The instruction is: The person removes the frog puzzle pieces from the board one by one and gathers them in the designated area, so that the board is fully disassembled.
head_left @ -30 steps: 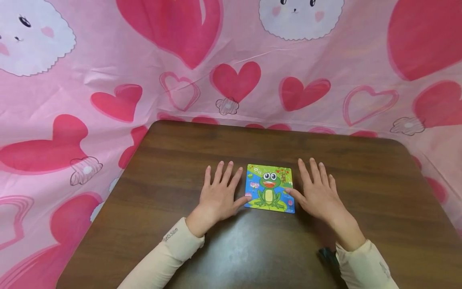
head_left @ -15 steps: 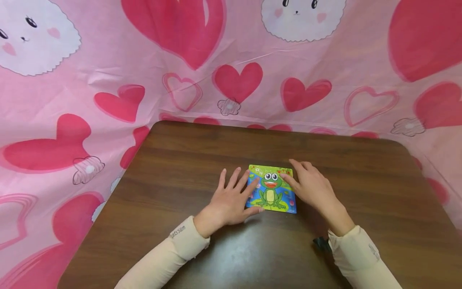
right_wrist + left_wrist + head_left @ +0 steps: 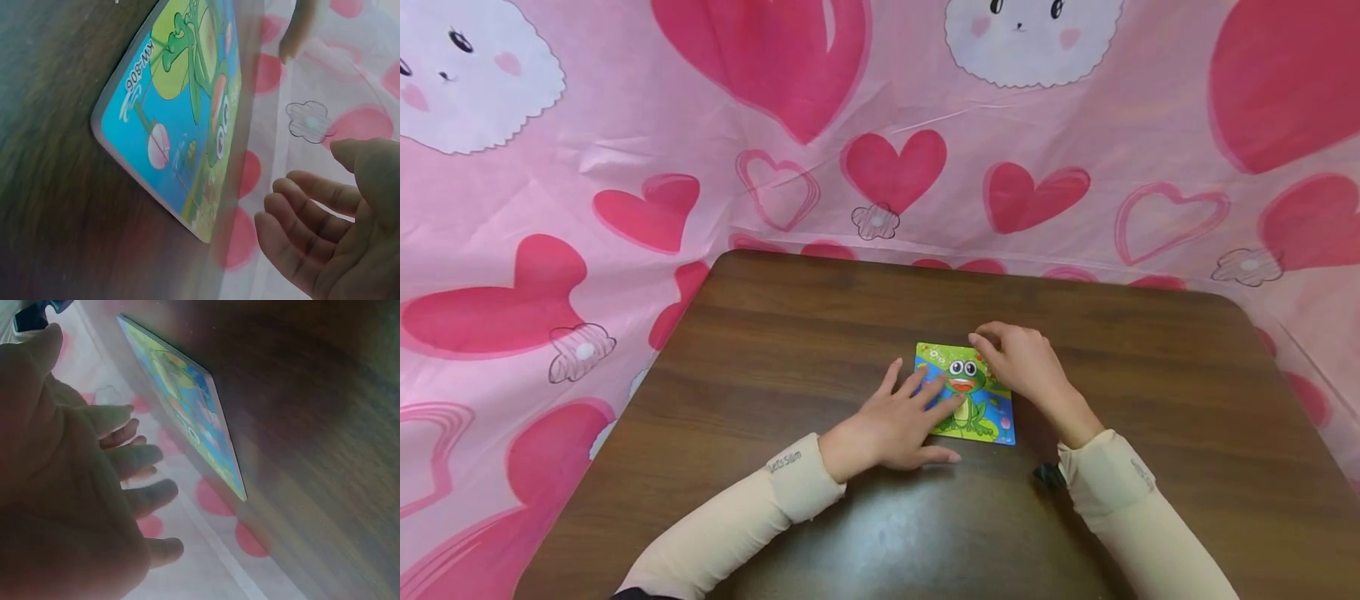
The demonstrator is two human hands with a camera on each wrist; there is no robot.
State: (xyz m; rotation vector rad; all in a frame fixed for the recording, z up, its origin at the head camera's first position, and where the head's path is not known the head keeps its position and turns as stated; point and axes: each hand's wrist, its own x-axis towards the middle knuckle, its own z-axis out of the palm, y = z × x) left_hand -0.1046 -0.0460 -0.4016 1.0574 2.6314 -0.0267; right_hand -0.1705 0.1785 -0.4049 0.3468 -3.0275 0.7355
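Note:
A square picture puzzle (image 3: pixel 992 421) with a green frog on a blue and lime background lies flat on the brown table. My left hand (image 3: pixel 897 429) reaches over its left side with fingers spread and nearly straight. In the left wrist view a gap shows between those fingers and the puzzle (image 3: pixel 200 419). My right hand (image 3: pixel 1028 362) hovers at the far right corner, fingers loosely bent and thumb apart. Nothing is between its fingers in the right wrist view, where thin seams and the print "KW-806" show on the puzzle (image 3: pixel 178 125).
The wood-grain table (image 3: pixel 790 333) has rounded far corners. Behind and left of it hangs a pink cloth (image 3: pixel 820 200) with red hearts. A small black object (image 3: pixel 1048 476) shows beside the right cuff.
Both hands have moved inward from the puzzle's two sides to over it. The left hand now covers its left part, and the right hand's fingers have bent at the far corner. The puzzle stays in place.

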